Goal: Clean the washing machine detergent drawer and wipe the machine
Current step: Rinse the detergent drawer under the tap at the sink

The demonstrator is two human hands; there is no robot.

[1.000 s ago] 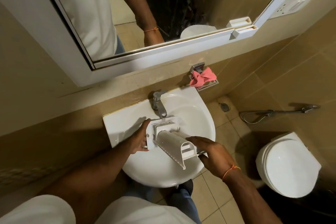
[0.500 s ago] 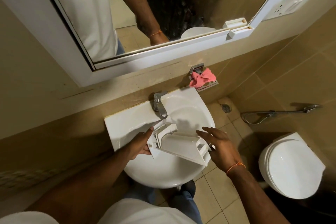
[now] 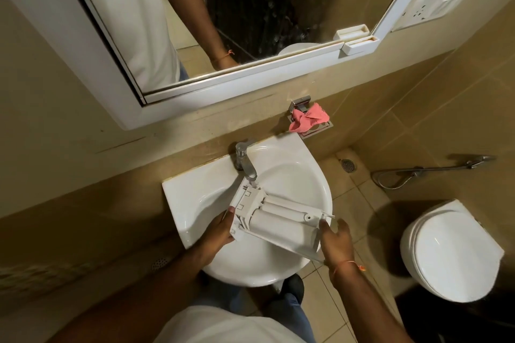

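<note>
A white plastic detergent drawer (image 3: 274, 218) lies turned underside up over the white wash basin (image 3: 295, 172), its rear corner just below the chrome tap (image 3: 245, 160). My left hand (image 3: 220, 231) grips the drawer's left end. My right hand (image 3: 334, 237) touches the drawer's right end with fingers spread along its edge. A pink cloth (image 3: 306, 119) rests on a metal soap tray on the wall to the right of the tap.
A white-framed mirror (image 3: 250, 75) hangs above the basin. A closed white toilet (image 3: 454, 253) stands at the right, with a spray hose (image 3: 429, 170) on the wall behind it. A floor drain (image 3: 348, 165) sits in the tiled corner.
The drawer has been rolled over from its side to underside up and raised toward the tap. My right hand has shifted from its front end to its right edge.
</note>
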